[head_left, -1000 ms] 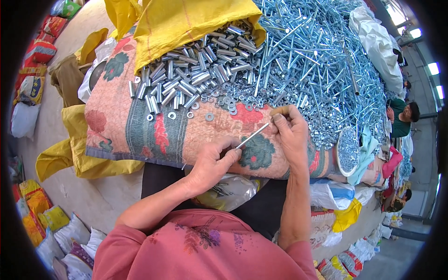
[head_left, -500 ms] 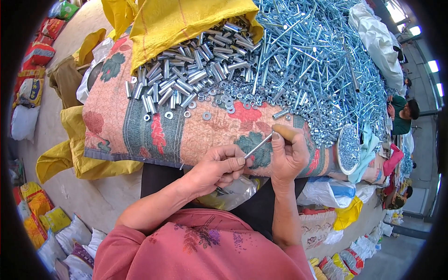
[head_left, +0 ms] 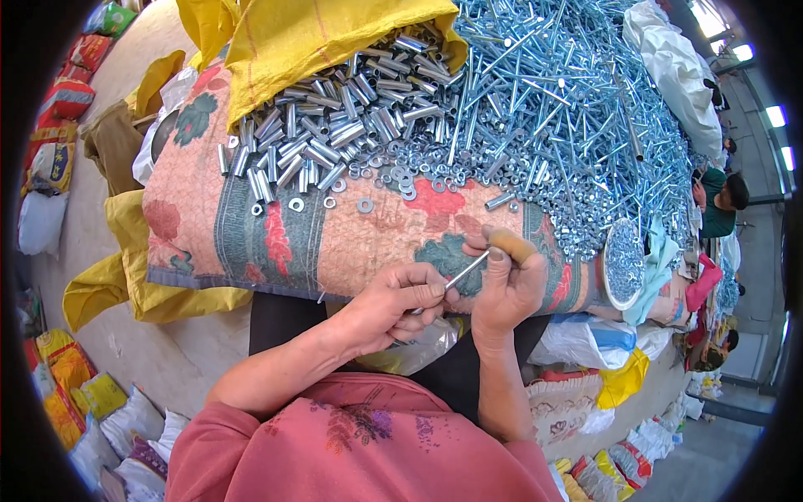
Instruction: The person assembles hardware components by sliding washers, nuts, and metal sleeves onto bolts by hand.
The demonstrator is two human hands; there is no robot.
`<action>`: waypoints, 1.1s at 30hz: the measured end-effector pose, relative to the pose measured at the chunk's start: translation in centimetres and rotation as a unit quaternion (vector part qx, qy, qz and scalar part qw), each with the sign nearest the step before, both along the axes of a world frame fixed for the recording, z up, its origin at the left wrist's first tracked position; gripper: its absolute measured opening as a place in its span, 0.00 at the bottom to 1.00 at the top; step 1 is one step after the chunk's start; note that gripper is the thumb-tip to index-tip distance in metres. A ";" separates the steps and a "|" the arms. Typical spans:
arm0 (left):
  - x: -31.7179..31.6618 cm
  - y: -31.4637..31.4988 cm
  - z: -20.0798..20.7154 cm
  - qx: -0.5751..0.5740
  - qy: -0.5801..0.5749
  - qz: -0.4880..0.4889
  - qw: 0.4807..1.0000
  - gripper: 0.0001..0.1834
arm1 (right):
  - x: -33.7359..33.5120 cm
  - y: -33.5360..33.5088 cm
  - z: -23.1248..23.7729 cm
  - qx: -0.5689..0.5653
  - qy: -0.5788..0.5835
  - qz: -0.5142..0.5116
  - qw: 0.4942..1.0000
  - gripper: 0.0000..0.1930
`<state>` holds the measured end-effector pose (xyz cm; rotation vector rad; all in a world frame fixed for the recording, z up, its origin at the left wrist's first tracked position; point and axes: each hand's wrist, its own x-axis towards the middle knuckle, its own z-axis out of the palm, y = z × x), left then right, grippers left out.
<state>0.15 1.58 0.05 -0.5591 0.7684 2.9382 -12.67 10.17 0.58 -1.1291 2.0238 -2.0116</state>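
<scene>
Thin metal rod (head_left: pixel 467 271) is held slantwise between both hands, above the patterned cloth's (head_left: pixel 360 243) near edge. Left hand (head_left: pixel 389 303): fingers clamped on rod. Right hand (head_left: pixel 512 280): fingers gathered at far end, grip can't be told. Rod could be dropped if left pinch is loosened. Versus first frame: right hand lowered, hands closer.

Pink shirt (head_left: pixel 360 462), purple floral print (head_left: pixel 381 425); dark trousers (head_left: pixel 280 330)

A pale floor (head_left: pixel 150 360) spreads at left, while bright windows (head_left: pixel 708 23) glow toward the upper right.
</scene>
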 end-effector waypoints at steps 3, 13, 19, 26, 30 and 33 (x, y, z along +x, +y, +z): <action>-0.1 0.0 0.0 0.070 0.024 0.004 0.997 0.09 | -0.1 -0.2 0.0 0.009 0.185 0.010 0.983 0.07; 0.1 -0.4 -0.2 -0.181 -0.026 0.004 0.983 0.09 | 0.2 1.6 1.2 -0.043 -0.217 0.023 0.975 0.06; 0.6 -0.7 -0.4 -0.242 -0.022 -0.008 0.970 0.06 | -0.1 2.8 0.6 0.035 -0.054 0.045 0.997 0.06; 0.6 -0.4 -0.7 0.082 -0.005 -0.050 0.995 0.12 | 0.1 3.0 1.2 0.091 -0.009 0.008 0.996 0.08; 0.4 -0.1 -0.7 0.046 -0.005 -0.021 0.999 0.14 | -0.8 3.3 2.1 0.147 0.203 0.025 0.968 0.07; 1.2 -1.1 -0.9 -0.010 -0.022 -0.040 0.999 0.14 | -1.3 4.4 4.2 0.200 -0.082 0.118 0.969 0.08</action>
